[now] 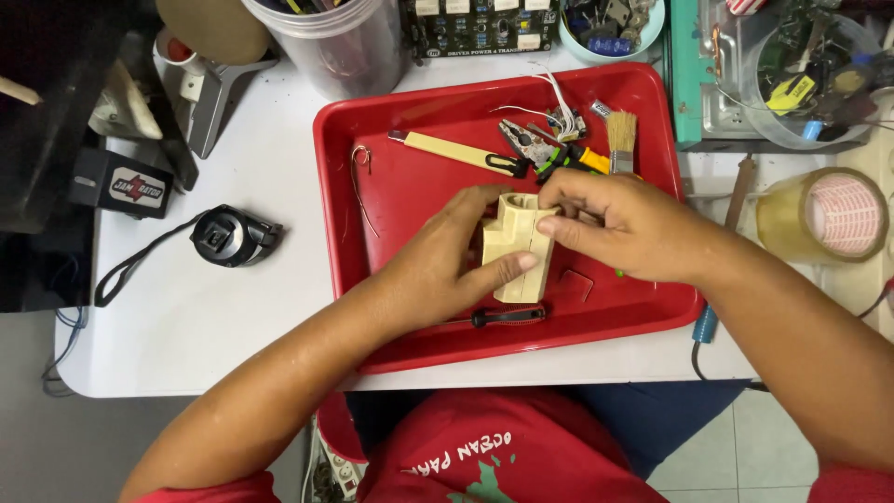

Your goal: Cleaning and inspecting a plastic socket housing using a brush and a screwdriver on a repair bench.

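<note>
Both hands grip a cream plastic housing (515, 250) over the red tray (410, 158): left hand (447, 265) clasps its side, right hand (619, 224) pinches its top edge. Housing blocky, T-shaped, hollow at top. Black-handled screwdriver (498, 317) lies just below it.

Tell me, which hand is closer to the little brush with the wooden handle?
Right. The right hand lies just below the small wooden-handled paintbrush at the red plastic tray's top edge. The left hand sits further off, lower and left.
</note>
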